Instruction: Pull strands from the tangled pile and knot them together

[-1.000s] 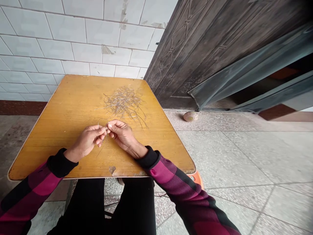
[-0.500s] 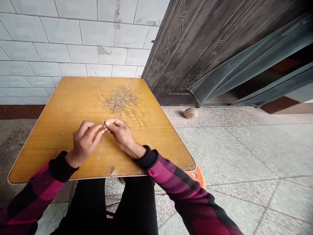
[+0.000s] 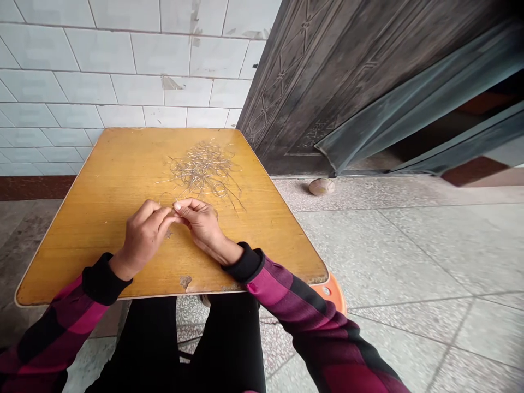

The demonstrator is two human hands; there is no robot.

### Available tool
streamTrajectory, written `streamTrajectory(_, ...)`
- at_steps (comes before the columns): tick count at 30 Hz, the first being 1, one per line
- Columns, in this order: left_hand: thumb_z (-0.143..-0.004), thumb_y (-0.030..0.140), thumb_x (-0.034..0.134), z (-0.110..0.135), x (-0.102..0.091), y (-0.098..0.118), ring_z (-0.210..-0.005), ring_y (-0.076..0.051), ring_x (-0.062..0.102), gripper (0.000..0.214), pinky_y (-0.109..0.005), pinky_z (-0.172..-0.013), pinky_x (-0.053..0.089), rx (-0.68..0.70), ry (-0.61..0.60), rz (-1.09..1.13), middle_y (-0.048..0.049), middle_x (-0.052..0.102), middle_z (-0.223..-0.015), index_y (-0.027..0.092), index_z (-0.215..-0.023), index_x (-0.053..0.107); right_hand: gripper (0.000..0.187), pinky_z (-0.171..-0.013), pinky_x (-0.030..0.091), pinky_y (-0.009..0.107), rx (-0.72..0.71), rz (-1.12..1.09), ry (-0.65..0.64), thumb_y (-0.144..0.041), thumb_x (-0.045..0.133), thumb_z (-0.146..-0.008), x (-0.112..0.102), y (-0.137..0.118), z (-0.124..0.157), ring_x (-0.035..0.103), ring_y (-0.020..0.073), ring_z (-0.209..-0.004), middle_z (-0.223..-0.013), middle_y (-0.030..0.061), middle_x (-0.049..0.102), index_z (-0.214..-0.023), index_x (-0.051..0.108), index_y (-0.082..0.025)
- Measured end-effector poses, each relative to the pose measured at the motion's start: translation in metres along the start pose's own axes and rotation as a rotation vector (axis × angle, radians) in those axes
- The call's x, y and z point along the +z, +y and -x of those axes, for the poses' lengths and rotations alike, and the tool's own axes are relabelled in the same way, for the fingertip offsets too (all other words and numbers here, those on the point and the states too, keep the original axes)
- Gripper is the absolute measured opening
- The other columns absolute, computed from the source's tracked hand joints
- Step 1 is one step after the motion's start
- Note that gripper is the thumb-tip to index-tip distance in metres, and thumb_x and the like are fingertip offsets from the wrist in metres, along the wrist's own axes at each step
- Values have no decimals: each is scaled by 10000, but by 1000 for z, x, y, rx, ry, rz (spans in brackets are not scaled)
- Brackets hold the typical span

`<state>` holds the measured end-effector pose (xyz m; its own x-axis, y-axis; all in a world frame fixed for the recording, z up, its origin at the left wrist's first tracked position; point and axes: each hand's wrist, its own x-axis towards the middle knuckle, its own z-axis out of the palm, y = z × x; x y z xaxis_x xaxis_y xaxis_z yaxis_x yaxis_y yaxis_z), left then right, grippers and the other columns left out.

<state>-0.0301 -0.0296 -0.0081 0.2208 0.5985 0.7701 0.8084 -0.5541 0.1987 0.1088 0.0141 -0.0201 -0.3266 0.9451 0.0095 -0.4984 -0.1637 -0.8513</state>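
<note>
A loose tangle of thin silvery wire strands [image 3: 203, 172] lies on the far half of a honey-coloured wooden tabletop [image 3: 84, 234]. My left hand [image 3: 143, 238] and my right hand [image 3: 197, 221] meet in front of the tangle, fingertips almost touching. Between them they pinch a single thin wire strand [image 3: 168, 200], which curves up and away toward the tangle. The fingers hide the pinched part of the strand. Both forearms wear dark and magenta checked sleeves.
A white tiled wall [image 3: 123, 54] rises behind the table, and a dark embossed metal door [image 3: 327, 82] stands at the right. A small round stone [image 3: 321, 186] sits on the speckled floor. An orange stool edge [image 3: 332, 292] shows below the table's right corner.
The strand end that hung below my hands no longer shows. My hands have drawn slightly closer together, and the view has shifted a little.
</note>
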Motion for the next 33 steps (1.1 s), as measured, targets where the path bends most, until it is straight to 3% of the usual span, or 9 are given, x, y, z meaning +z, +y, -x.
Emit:
streamTrajectory(6, -869, 153, 583, -1, 0, -4, -667, -126, 513, 92, -253, -612, 421, -50, -36, 102, -7, 527, -725, 165, -812, 654, 243, -681, 462, 237, 28, -83, -7, -322, 852, -556, 0, 3, 0, 550, 80, -651, -670, -42, 638, -668, 680, -192)
streamTrajectory(11, -784, 174, 691, -6, -2, -4, -600, -91, 464, 36, -230, -559, 387, -287, -39, 396, 15, 502, -700, 170, -820, 693, 228, -706, 436, 234, 24, -114, -53, -312, 856, -556, -1, 3, 0, 547, 73, -671, -693, -49, 648, -667, 694, -197)
streamTrajectory(17, -784, 268, 674, -10, -2, -10, -488, -66, 441, 124, -225, -449, 335, -602, -301, 830, 19, 510, -659, 169, -833, 730, 192, -741, 431, 257, 2, -70, -94, -315, 838, -598, -2, 1, 0, 529, 72, -653, -665, -57, 616, -668, 695, -208)
streamTrajectory(20, -748, 287, 700, -12, -2, -10, -421, -44, 406, 129, -217, -394, 285, -713, -317, 999, 22, 512, -647, 160, -758, 720, 185, -740, 431, 262, -8, -59, -91, -315, 831, -609, -2, 1, 1, 522, 74, -646, -666, -53, 613, -665, 693, -206)
streamTrajectory(24, -710, 277, 725, -12, 1, -8, -398, -38, 405, 146, -213, -375, 265, -748, -275, 1052, 22, 521, -627, 153, -644, 683, 190, -730, 433, 264, -20, -41, -73, -312, 831, -602, -1, 1, 2, 523, 81, -648, -661, -46, 612, -662, 691, -200)
streamTrajectory(29, -738, 232, 705, -5, 6, -6, -462, -51, 438, 100, -221, -431, 322, -701, -142, 930, 24, 533, -668, 168, -671, 668, 217, -706, 436, 254, -53, -10, -21, -335, 837, -582, 1, 3, 0, 530, 85, -650, -671, -43, 624, -656, 682, -202)
streamTrajectory(33, -776, 243, 680, -2, 6, -8, -517, -67, 426, 99, -225, -471, 330, -690, -136, 911, 24, 539, -669, 179, -701, 666, 225, -626, 416, 242, -137, 219, -68, -394, 794, -649, -3, -4, -2, 488, 83, -599, -639, -39, 591, -661, 682, -199)
